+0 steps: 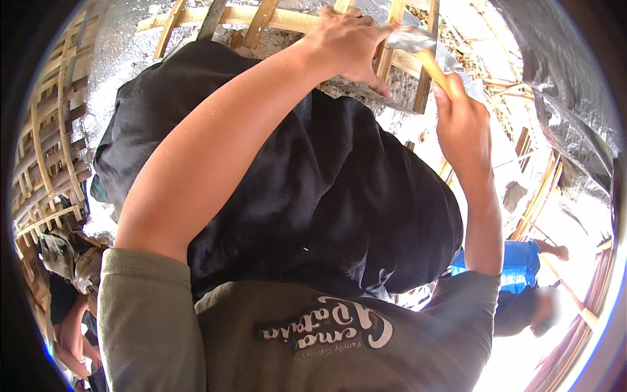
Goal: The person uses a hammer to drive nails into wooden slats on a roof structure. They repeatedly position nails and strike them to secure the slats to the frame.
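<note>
My right hand (464, 124) is closed around the yellow handle of a hammer (431, 68). The grey hammer head looks blurred, over the upright slats just right of my left fingers. My left hand (347, 47) lies over a lattice of bamboo slats (282, 19), its fingers spread and the thumb stretched toward me. Its index fingertip is close beside the hammer head. Whether a nail sits under the head cannot be made out. The slats cross each other over a silvery sheet, and my dark-clothed legs (313, 176) are bent in front of it.
Woven bamboo lattice (55, 144) stands along the left. Crumpled silver sheeting (568, 85) hangs at the upper right, near loose bamboo sticks (532, 202). Another person in blue (522, 261) is at the right; someone's arm (72, 330) shows at the lower left.
</note>
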A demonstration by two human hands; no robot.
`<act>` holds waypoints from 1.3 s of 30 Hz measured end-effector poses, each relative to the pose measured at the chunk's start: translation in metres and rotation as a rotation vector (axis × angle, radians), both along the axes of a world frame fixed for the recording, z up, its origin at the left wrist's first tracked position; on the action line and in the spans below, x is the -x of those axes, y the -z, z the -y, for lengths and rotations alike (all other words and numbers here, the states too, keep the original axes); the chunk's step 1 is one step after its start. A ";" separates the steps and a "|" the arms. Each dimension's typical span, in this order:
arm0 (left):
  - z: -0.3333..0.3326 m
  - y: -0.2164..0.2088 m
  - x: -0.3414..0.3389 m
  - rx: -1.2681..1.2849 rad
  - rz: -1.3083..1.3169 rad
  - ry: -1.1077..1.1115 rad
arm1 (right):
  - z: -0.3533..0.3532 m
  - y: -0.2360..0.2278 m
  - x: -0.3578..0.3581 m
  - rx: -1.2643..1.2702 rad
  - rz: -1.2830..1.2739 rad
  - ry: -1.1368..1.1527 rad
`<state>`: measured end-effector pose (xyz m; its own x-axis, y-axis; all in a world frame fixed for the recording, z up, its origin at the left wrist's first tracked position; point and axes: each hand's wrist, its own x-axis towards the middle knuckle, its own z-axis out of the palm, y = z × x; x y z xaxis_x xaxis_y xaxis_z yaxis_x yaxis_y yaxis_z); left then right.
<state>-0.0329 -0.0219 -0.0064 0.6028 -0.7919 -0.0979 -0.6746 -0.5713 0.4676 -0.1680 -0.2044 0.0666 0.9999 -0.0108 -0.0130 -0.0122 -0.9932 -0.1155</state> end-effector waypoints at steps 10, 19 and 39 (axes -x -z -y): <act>-0.009 -0.002 0.004 0.164 -0.015 -0.004 | -0.019 -0.017 0.001 -0.038 0.032 0.063; -0.009 0.007 0.004 0.145 -0.020 0.003 | -0.026 -0.024 -0.010 -0.118 0.093 0.006; -0.009 -0.011 0.009 0.010 -0.028 -0.032 | 0.017 0.063 -0.081 -0.296 -0.002 0.102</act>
<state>-0.0423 -0.0127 0.0048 0.6250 -0.7732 -0.1076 -0.6423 -0.5876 0.4921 -0.0870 -0.2216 0.0032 0.9938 -0.1062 -0.0319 -0.1101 -0.9101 -0.3995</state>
